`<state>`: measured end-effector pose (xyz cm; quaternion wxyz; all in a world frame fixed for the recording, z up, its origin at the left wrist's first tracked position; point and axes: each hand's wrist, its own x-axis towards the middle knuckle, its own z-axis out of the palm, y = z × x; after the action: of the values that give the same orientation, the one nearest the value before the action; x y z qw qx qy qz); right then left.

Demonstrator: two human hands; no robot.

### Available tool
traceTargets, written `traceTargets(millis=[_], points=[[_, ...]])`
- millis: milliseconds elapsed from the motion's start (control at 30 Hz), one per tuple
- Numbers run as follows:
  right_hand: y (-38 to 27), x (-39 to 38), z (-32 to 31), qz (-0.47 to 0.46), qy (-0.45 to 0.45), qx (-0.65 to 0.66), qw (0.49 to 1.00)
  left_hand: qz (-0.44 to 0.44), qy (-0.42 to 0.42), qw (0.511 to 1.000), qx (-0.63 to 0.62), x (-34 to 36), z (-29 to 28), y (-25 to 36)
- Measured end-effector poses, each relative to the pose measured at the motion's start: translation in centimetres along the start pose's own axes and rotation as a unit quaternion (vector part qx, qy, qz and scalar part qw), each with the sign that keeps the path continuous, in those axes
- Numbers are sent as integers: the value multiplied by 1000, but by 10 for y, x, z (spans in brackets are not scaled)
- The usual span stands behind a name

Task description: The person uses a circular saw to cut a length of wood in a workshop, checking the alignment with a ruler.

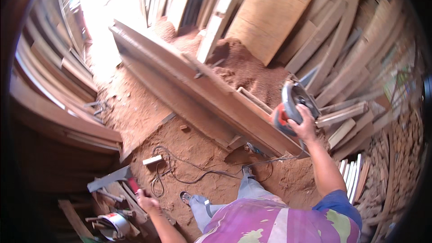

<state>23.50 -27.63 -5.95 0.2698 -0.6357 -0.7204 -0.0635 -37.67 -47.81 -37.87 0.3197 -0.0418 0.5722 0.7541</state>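
Observation:
My right hand (pixel 305 123) is wrapped round the handle of a circular saw (pixel 292 96), grey with an orange-red motor housing. The saw is at the right end of a long wooden workbench (pixel 180 81), whose plank top runs diagonally across the view. At lower left, my left hand (pixel 149 203) is closed at a small red object (pixel 133 185), whose kind I cannot make out. It is beside a wooden stand (pixel 112 189) cluttered with tools and a round tin (pixel 118 222).
A dark cord (pixel 193 181) lies looped on the dirt floor near my feet, beside a white block (pixel 152 160). Behind the bench are a sawdust heap (pixel 252 69) and a leaning plywood sheet (pixel 274 13). Boards (pixel 58 76) line the left; stacked timber (pixel 346 63) fills the right.

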Motion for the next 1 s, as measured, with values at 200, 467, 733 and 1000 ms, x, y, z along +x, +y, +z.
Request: traceTargets(millis=[200, 467, 733, 1000], points=[[8, 0, -26, 63, -99, 212, 970, -84, -429, 899, -41, -261, 277, 15], [51, 17, -48, 95, -260, 563, 779, -40, -621, 762, 178, -407, 414, -10], [76, 14, -40, 81, -245, 654, 712, 255, -626, 660, 327, -415, 485, -13], [96, 3, -48, 29, -208, 726, 654, 260, -744, 443, 428, -415, 520, -9]])
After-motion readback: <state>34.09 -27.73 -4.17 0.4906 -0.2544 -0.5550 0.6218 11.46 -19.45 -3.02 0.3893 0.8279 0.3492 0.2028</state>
